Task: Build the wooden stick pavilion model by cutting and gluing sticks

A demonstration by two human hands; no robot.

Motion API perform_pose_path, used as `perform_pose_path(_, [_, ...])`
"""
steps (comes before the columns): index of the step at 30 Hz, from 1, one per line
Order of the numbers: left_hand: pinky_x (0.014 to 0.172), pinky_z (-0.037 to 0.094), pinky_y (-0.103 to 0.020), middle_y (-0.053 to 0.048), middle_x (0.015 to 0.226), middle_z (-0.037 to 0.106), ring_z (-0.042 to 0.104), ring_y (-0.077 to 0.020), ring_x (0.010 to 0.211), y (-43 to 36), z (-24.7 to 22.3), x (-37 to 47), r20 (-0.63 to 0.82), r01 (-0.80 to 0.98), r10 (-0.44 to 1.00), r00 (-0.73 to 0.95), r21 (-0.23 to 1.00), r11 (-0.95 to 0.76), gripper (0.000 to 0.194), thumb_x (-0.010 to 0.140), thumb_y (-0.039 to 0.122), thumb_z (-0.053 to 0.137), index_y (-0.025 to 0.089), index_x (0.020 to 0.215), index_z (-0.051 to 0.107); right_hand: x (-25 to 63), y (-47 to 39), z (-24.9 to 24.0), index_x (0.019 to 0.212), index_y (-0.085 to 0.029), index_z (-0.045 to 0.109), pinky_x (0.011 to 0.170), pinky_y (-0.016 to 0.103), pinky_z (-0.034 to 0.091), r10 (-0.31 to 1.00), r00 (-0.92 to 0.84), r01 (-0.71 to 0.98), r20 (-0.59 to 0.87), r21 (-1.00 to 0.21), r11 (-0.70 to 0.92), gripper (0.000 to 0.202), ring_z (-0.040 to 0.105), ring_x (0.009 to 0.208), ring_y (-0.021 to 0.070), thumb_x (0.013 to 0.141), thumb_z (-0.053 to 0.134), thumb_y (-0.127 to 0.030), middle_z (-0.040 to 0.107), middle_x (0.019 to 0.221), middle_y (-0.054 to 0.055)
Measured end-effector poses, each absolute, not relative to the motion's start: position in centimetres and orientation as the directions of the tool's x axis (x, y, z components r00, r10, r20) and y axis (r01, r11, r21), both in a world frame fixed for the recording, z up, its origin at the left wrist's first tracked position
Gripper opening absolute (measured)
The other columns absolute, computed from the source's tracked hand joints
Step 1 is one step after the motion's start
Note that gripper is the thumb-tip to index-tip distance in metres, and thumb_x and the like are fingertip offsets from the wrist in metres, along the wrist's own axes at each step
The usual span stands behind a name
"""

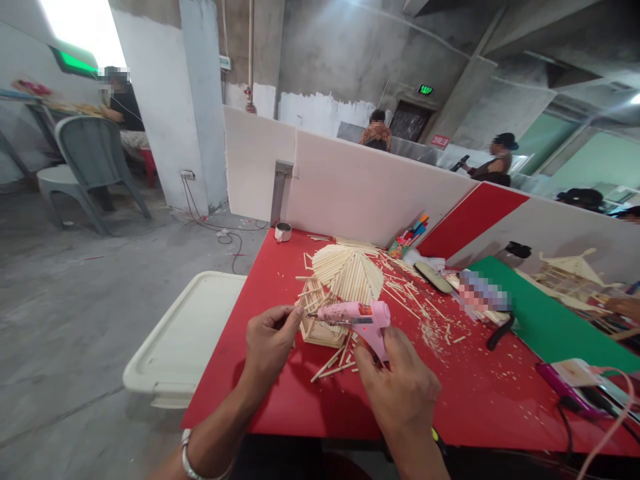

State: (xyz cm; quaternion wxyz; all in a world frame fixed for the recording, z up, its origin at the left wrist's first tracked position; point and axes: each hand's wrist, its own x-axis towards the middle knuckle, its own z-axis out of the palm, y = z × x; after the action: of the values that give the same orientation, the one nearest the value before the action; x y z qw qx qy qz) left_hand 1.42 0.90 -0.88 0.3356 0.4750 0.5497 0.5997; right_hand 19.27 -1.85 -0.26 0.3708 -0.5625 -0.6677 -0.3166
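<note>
My right hand (400,373) is wrapped round the handle of a pink glue gun (345,312), whose nozzle points left. At that nozzle, the thumb and fingers of my left hand (273,337) are pinched together; whatever they hold is too small to make out. Behind and below the gun stands a small structure of light wooden sticks (320,333), partly hidden by it. A roof-like piece of sticks (350,267) lies just beyond. Loose sticks (333,367) are scattered in front of the structure.
The red table (480,400) carries wood scraps, a cup of markers (397,248), a tape roll (283,231) and a glasses case (433,277). A power strip (570,393) with cables lies at right. A white lidded box (185,333) stands left. Several people are beyond the partition.
</note>
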Motion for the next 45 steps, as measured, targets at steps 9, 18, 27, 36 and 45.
perform_pose_path(9, [0.041,0.035,-0.019,0.005,0.044,0.047,0.043,-0.0089,0.04,0.69,-0.74,1.47,0.287,0.218,0.901,-0.324,0.95,-0.224,0.028,0.077,0.036,0.062,0.016,0.058,0.066,19.27,-1.99,-0.17,0.087,-0.017,0.063,0.05,0.024,0.034,0.516,-0.073,0.994,0.854,0.019,0.111,0.028,0.056,0.057,0.0131,0.093,0.045,-0.037,0.06,0.064,0.0])
perform_pose_path(18, [0.045,0.036,-0.02,0.002,0.051,0.055,0.047,-0.01,0.047,0.73,-0.98,1.62,0.47,0.446,0.835,-0.285,0.836,-0.319,0.025,0.082,0.029,0.057,0.016,0.063,0.068,19.27,-2.12,-0.36,0.098,-0.016,0.064,0.051,0.025,0.035,0.463,-0.109,0.994,0.88,0.082,0.078,0.019,0.056,0.059,0.0126,0.089,0.055,-0.03,0.064,0.07,0.001])
perform_pose_path(27, [0.049,0.037,-0.022,0.0,0.052,0.059,0.048,-0.0102,0.047,0.84,-0.27,1.43,0.602,0.581,0.776,-0.189,0.705,-0.406,0.027,0.083,0.024,0.055,0.017,0.059,0.066,19.15,-2.21,-0.51,0.104,-0.017,0.063,0.052,0.025,0.035,0.428,-0.13,0.992,0.895,0.115,0.061,0.022,0.058,0.061,0.0138,0.086,0.061,-0.029,0.067,0.074,0.002])
perform_pose_path(36, [0.048,0.032,-0.022,0.003,0.049,0.051,0.042,-0.0095,0.045,1.01,-0.16,1.34,0.644,0.637,0.754,-0.126,0.635,-0.436,0.029,0.083,0.021,0.054,0.017,0.056,0.062,19.21,-2.22,-0.65,0.103,-0.017,0.062,0.055,0.024,0.037,0.437,-0.138,0.99,0.889,0.111,0.087,0.019,0.058,0.061,0.0137,0.087,0.061,-0.027,0.066,0.074,0.001])
perform_pose_path(45, [0.05,0.033,-0.023,0.002,0.051,0.051,0.045,-0.0106,0.047,1.03,-0.13,1.43,0.627,0.669,0.774,-0.087,0.613,-0.42,0.03,0.084,0.02,0.052,0.018,0.056,0.062,19.3,-2.55,-0.71,0.103,-0.018,0.064,0.052,0.025,0.034,0.451,-0.117,0.993,0.885,0.111,0.04,0.021,0.056,0.06,0.0134,0.087,0.06,-0.031,0.067,0.076,0.001])
